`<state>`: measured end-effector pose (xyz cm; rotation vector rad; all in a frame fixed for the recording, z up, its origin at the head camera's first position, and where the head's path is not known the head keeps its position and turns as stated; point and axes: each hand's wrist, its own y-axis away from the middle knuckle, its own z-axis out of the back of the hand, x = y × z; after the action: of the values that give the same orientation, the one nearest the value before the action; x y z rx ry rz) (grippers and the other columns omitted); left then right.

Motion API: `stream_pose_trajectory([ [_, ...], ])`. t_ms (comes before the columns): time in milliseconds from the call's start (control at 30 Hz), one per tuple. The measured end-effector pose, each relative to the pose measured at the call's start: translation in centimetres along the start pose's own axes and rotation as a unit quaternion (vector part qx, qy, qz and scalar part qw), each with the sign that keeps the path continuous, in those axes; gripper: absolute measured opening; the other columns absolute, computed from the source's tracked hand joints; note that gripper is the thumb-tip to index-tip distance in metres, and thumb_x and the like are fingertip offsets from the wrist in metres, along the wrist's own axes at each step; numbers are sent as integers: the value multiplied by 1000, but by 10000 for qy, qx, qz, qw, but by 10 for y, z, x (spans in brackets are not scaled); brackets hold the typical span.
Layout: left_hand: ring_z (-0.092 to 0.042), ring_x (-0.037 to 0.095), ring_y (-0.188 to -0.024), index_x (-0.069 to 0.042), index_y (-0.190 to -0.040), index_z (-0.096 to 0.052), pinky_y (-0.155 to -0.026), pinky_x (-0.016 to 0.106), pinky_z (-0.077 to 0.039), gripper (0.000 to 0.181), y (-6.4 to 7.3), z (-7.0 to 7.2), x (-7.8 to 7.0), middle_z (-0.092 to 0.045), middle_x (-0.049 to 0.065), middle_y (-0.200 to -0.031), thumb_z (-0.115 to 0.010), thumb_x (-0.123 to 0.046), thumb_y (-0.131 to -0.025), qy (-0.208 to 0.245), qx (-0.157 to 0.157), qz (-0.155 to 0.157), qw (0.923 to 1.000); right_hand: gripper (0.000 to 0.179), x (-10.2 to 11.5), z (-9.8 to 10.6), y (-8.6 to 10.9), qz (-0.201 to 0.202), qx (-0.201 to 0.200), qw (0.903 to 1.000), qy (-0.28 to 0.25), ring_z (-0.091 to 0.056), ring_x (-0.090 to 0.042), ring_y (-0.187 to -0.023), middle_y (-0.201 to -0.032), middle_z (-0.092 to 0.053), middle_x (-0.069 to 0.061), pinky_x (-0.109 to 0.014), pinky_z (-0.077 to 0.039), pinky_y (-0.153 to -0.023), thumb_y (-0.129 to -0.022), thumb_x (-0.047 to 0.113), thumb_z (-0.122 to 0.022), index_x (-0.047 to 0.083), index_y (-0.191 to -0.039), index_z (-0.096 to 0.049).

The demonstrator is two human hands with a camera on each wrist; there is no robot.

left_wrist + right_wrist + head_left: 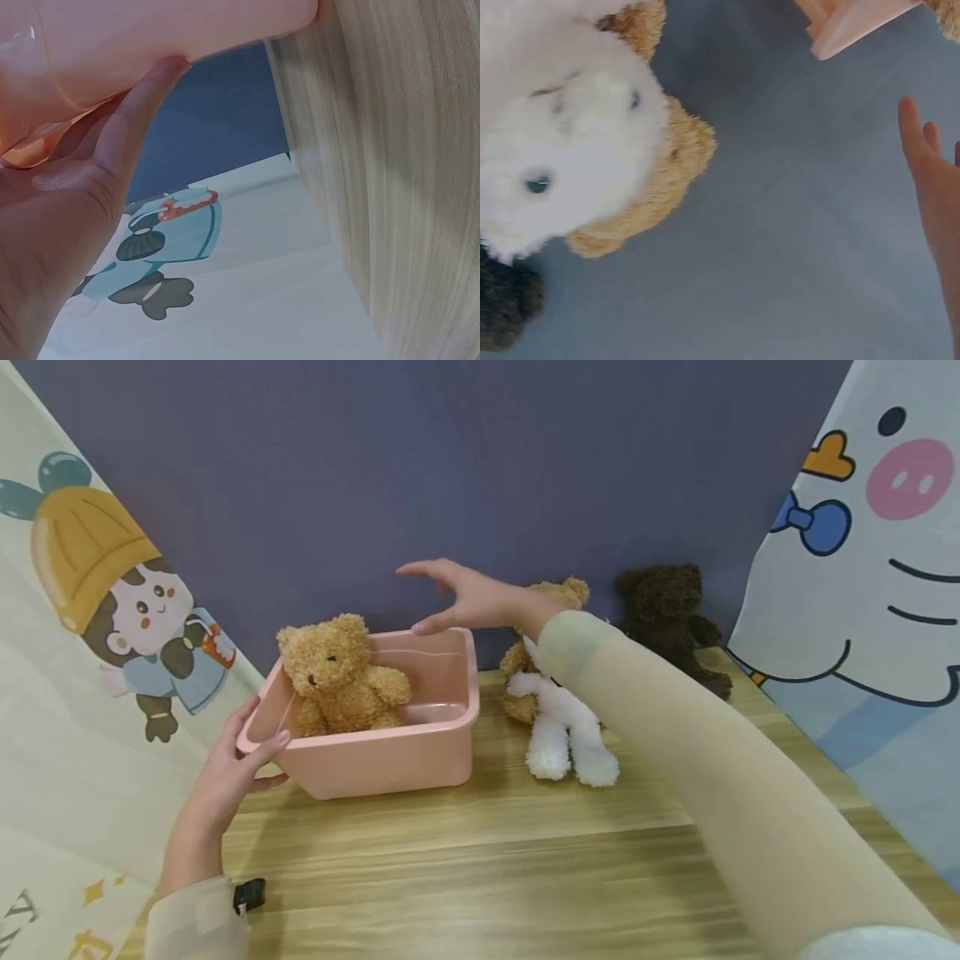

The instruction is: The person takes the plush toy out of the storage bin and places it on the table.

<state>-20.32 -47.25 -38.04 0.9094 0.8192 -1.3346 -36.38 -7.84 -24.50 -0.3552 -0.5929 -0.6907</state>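
Note:
A pink plastic bin [382, 764] stands on the wooden table with a golden-brown teddy bear [337, 677] sitting upright in its left part. My left hand [225, 768] grips the bin's left rim, thumb on top and fingers curled beneath. In the left wrist view, the same hand [67, 202] presses against the bin's wall [150, 30]. Above the bin's far right corner, my right hand [468, 597] hovers with fingers spread, holding nothing. A white plush toy [562, 718] sits right of the bin, its head mostly hidden by my right arm; its face [577, 127] shows in the right wrist view.
Behind the white toy leans another tan bear [517, 685], partly covered. A dark brown bear [663, 610] sits farther right against the dark back panel [465, 468]. Printed cartoon sheets [862, 610] hang on both sides. Bare wood table [465, 877] lies in front.

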Motion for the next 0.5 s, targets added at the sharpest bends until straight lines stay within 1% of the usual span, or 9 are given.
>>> stream_pose_trajectory([
  [100, -53, 20, -135, -33, -172, 9, -86, 37, -68, 92, -1, 1, -1, -4, 27, -178, -57, -43, -110, -4, 17, 4, 10000, 95, 9, -3, -12, 122, 115, 9998, 73, -32, -27, -156, -178, -15, 3, -56, -38, -126, -92, 53, -81, 41, -169, -26],
  [200, -57, 4, -123, -33, -172, 10, -84, 34, -68, 92, -2, 2, -2, -2, 27, -178, -58, -41, -110, 73, 65, -23, 9999, 96, 18, -7, -25, 179, 211, 9995, 122, -34, -25, -153, -177, -15, 2, -53, -39, -125, -92, 52, -81, 41, -169, -26],
  [267, -56, -7, -113, -33, -172, 10, -84, 34, -68, 92, -2, 3, -2, -1, 27, -178, -58, -39, -110, 155, 98, -42, 9998, 97, 23, -13, -34, 214, 289, 9993, 141, -35, -24, -152, -177, -15, 2, -52, -40, -124, -91, 53, -82, 42, -169, -25],
  [300, -56, -11, -109, -33, -172, 10, -83, 34, -68, 92, -2, 3, -2, 0, 28, -178, -58, -38, -110, 193, 111, -47, 9997, 98, 26, -16, -38, 198, 348, 9991, 137, -32, -24, -154, -177, -14, 2, -51, -39, -126, -91, 54, -82, 43, -168, -24],
  [400, -57, -16, -103, -33, -172, 10, -83, 34, -68, 93, -1, 2, -1, 1, 28, -177, -58, -37, -110, 260, 134, -49, 9996, 100, 33, -29, -49, 146, 501, 9985, 151, -23, -22, -161, -178, -11, 4, -51, -37, -129, -89, 57, -82, 45, -168, -22],
  [500, -59, -16, -102, -33, -172, 10, -82, 33, -68, 93, 0, 2, 1, 0, 29, -177, -58, -37, -110, 261, 133, -46, 9996, 100, 40, -45, -60, 32, 620, 9979, 162, -13, -20, -166, -178, -6, 5, -51, -32, -133, -90, 54, -82, 46, -168, -21],
])
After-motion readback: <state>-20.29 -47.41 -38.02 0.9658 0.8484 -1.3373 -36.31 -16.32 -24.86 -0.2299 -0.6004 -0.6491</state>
